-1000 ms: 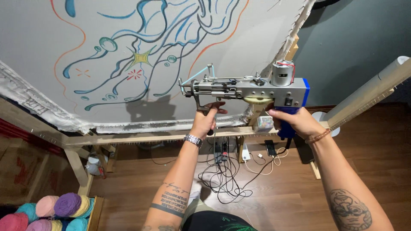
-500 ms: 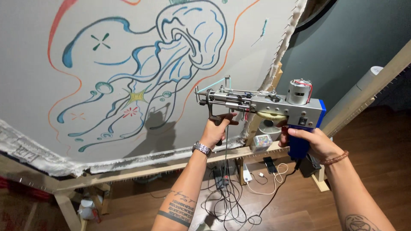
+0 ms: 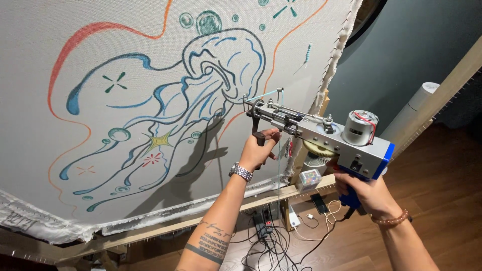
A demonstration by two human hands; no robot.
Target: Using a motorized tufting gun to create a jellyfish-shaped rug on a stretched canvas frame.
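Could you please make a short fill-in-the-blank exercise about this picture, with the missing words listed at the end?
1. The left hand grips the black front handle of the tufting gun, and its wrist wears a ____.
2. The right hand holds the gun's rear grip, whose colour is ____.
3. The outline drawn on the stretched cloth shows a ____.
4. Below the wooden frame, tangled cables lie on the ____.

Missing words: watch; blue; jellyfish; floor
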